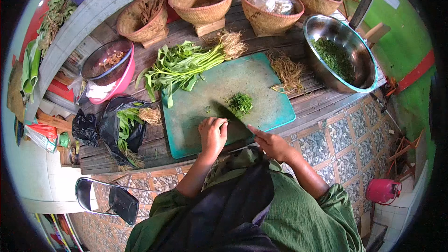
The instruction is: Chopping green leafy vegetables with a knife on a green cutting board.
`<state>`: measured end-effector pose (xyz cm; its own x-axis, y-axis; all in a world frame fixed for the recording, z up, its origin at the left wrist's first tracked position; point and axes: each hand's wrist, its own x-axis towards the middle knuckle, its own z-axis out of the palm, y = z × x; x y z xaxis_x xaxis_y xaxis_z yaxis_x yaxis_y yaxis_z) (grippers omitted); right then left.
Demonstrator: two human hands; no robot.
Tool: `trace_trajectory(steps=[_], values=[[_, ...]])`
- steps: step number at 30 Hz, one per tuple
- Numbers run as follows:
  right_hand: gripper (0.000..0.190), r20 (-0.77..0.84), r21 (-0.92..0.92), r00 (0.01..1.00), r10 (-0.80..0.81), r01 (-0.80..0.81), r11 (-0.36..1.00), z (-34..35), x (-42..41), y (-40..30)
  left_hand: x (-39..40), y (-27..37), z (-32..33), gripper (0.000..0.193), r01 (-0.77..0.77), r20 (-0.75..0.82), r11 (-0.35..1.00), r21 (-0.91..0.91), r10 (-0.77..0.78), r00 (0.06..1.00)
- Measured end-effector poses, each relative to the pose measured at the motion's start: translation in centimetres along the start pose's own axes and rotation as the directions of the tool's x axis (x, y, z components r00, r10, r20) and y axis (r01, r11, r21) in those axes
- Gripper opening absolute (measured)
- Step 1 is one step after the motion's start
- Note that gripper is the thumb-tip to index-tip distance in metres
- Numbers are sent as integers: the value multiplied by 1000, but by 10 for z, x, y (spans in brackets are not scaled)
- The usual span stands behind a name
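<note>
My right hand (pixel 273 144) grips a kitchen knife (pixel 238 119), its dark blade slanting up and left over the green cutting board (pixel 210 84). Beside the blade, my left hand (pixel 212 134) rests on the board with fingers curled; a bit of green shows at its fingertips, but whether it is pinched is unclear. A small heap of finely chopped greens (pixel 241 103) lies just beyond the knife. Across the board's far left corner lies a bunch of leafy green stems (pixel 190 61) with pale roots (pixel 233 43) still attached.
Cut-off roots (pixel 287 71) lie right of the board. A steel bowl (pixel 364 73) holds chopped greens. Several woven baskets (pixel 201 14) line the back of the wooden table (pixel 308 106). At left are a pink basin (pixel 122 85) and a black plastic bag (pixel 131 150) with more greens.
</note>
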<state>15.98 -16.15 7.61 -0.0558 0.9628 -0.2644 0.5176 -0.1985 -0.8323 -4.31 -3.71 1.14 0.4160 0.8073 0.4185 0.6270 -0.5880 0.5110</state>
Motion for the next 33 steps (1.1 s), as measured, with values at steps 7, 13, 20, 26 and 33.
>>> trace_trajectory(steps=[7,13,20,26,33], values=[[60,-173,-106,975,-140,123,987,2,-12,9,23,12,18,9,-46,30,996,70,44,999],[55,-255,-229,945,-206,148,962,14,-28,7,17,16,15,8,-25,-46,997,70,28,999],[51,-227,-295,951,-208,136,946,26,-32,5,20,14,19,9,52,-2,990,133,-53,999],[50,-214,-294,953,-214,146,945,25,-33,5,19,14,21,12,102,3,987,128,-103,995],[47,-226,-195,937,-267,225,955,28,-1,19,18,12,23,11,79,-26,995,64,-77,997]])
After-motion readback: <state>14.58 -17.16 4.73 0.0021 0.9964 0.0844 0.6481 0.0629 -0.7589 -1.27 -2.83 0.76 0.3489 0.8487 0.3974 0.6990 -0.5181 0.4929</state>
